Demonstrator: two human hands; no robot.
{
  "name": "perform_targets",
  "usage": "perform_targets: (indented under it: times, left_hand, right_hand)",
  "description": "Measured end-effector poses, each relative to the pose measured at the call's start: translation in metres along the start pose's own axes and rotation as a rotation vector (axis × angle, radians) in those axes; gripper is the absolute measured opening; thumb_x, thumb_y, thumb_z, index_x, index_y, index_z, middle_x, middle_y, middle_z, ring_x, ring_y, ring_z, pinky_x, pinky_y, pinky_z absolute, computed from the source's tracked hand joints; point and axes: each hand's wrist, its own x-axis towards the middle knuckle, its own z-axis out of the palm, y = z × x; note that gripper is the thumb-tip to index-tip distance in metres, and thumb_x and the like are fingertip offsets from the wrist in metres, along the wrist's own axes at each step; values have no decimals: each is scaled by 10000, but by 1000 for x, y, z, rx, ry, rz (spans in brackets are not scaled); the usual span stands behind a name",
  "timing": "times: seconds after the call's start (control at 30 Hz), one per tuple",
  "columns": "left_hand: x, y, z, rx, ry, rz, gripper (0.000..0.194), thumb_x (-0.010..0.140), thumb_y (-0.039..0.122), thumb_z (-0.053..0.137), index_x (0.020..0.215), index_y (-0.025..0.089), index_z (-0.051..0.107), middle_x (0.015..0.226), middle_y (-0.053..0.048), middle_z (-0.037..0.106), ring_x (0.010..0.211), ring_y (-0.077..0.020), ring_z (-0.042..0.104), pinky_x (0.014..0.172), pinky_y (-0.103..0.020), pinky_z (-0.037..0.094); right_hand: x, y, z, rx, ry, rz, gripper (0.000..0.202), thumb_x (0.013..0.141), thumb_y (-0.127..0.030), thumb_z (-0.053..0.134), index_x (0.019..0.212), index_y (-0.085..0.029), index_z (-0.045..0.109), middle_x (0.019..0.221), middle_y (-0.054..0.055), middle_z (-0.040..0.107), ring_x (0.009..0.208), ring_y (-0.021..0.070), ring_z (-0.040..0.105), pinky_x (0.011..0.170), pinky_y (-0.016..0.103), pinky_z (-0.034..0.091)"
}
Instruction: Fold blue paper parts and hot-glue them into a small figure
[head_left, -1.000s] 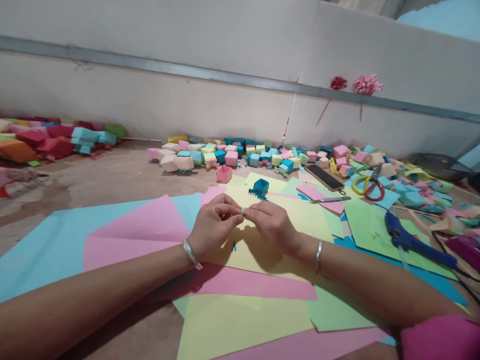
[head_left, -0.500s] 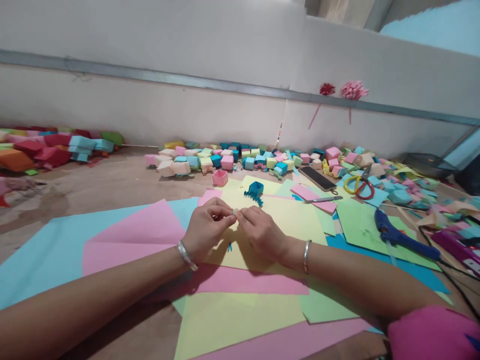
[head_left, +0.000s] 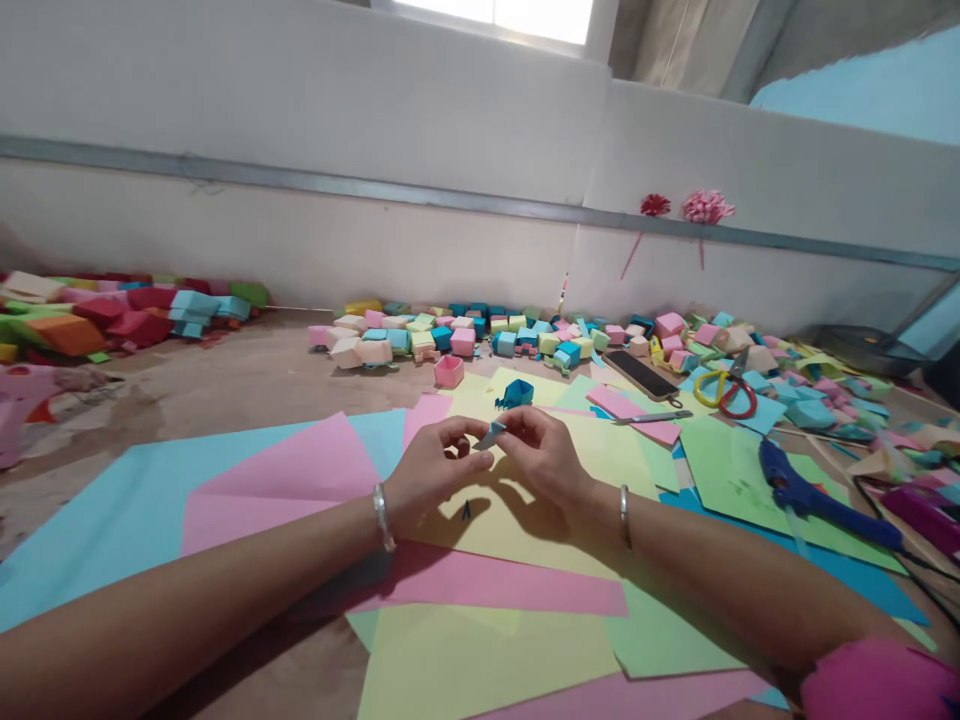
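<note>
Between my two hands, above the yellow paper (head_left: 600, 455), is a small light blue piece of paper (head_left: 491, 435). My left hand (head_left: 442, 462) pinches its left side between thumb and fingers. The fingertips of my right hand (head_left: 546, 455) are closed on its right end. Just beyond my hands sits a dark blue folded paper box (head_left: 517, 393) with a jagged strip at its side. A tiny dark blue V-shaped paper strip (head_left: 466, 510) lies on the yellow sheet below my hands.
To the right are a blue glue gun (head_left: 814, 495), scissors (head_left: 726, 390), a craft knife (head_left: 652, 417) and a phone (head_left: 640, 375). Many coloured paper boxes (head_left: 461, 342) line the wall. A pink glue gun (head_left: 30, 405) lies at the far left.
The light blue paper now shows more between my fingers, turned flatter. My hands have opened out a little from their tight pinch. The camera view has tilted up slightly.
</note>
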Motion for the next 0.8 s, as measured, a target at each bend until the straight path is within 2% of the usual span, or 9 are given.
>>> perform_targets:
  times: [0.1,0.17,0.27,0.37,0.47,0.53,0.67,0.8]
  left_hand:
    - [5,-4,-1,174,55,123,167,707,234,607,849,169,667,741,0,627,603,-119,482,561,-254,411]
    - [8,-7,-2,226,89,173,127,717,222,583,821,174,639,777,-7,638,634,-129,513,581,-261,423]
    - [11,-10,-4,257,115,268,105,716,209,591,818,185,597,785,-3,627,714,-149,565,665,-284,454]
    - [12,-13,-4,215,123,318,135,721,195,599,855,189,579,802,2,607,752,-152,579,740,-309,475]
    - [12,-14,-4,40,166,282,190,722,197,626,900,187,562,839,1,581,754,-144,586,736,-307,498]
    - [13,-13,-3,-100,193,263,233,706,197,662,913,186,554,852,6,568,767,-134,589,742,-296,506]
    - [12,-9,-2,-289,183,169,358,670,220,741,983,177,570,842,9,591,780,-126,596,759,-275,505]
    - [10,-7,0,-408,128,-14,449,655,308,785,1036,155,602,913,-41,646,802,-145,614,732,-280,507]
  right_hand:
    - [2,4,0,66,-5,101,115,779,-273,630,826,-169,642,768,29,654,684,144,603,626,277,502]
    - [2,4,-1,39,-25,97,148,772,-272,632,881,-176,656,794,34,659,705,151,608,617,277,504]
    - [2,2,-3,-91,-57,-39,287,778,-259,629,1058,-202,660,911,52,673,752,153,605,618,273,500]
    - [2,0,-6,-187,-40,-140,239,821,-218,563,1032,-202,673,916,50,681,709,135,579,609,265,471]
    - [3,0,-7,-226,22,-126,117,788,-172,556,851,-180,654,777,17,659,639,118,547,579,252,435]
    - [2,0,-6,-222,-4,-77,42,750,-164,574,756,-177,613,706,-5,625,613,112,535,558,241,423]
    - [-2,-1,0,-49,-135,122,75,729,-214,606,794,-178,599,708,-14,617,624,116,559,552,234,459]
    - [-4,-4,5,167,-133,320,127,714,-263,639,790,-179,581,706,-21,596,572,109,543,463,221,460]
